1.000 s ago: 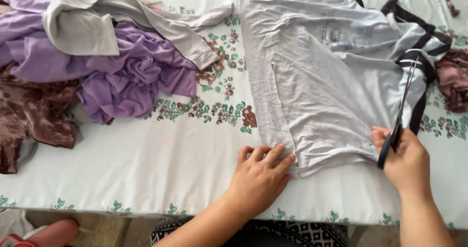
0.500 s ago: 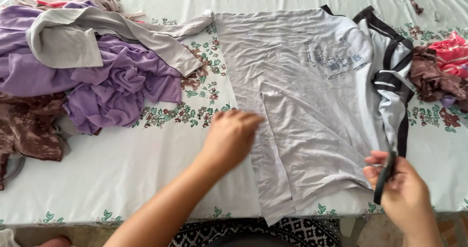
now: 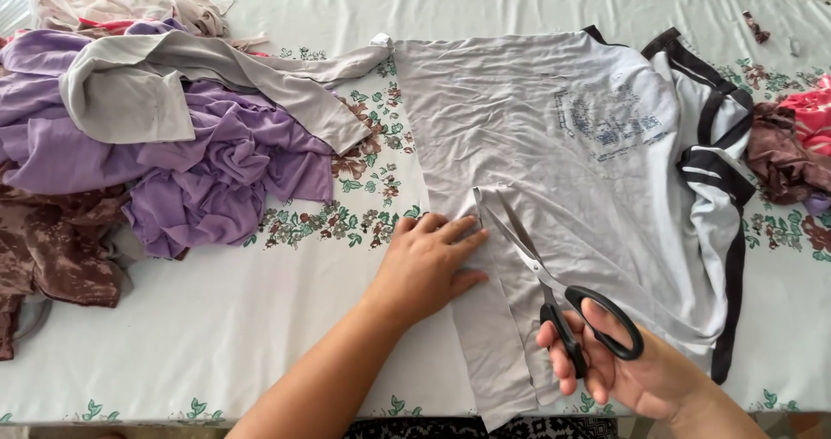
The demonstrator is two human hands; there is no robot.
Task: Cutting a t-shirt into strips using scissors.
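Observation:
A grey shirt (image 3: pixel 554 145) with black trim and a faded print lies flat on the table, partly cut into strips at its near edge. My left hand (image 3: pixel 428 266) presses flat on the shirt's left cut edge. My right hand (image 3: pixel 632 370) holds black-handled scissors (image 3: pixel 554 292), fingers through the loops. The blades point up and left, and lie along a cut in the grey cloth, just right of my left fingers.
A pile of purple, grey and brown clothes (image 3: pixel 147 153) fills the left of the table. Brown and pink cloth (image 3: pixel 792 145) lies at the right edge. The white tablecloth (image 3: pixel 216 335) has a floral border.
My left hand moved from higher on the shirt down to the cut edge. My right hand brought the scissors from the shirt's right side in to the cut, blades now on the cloth.

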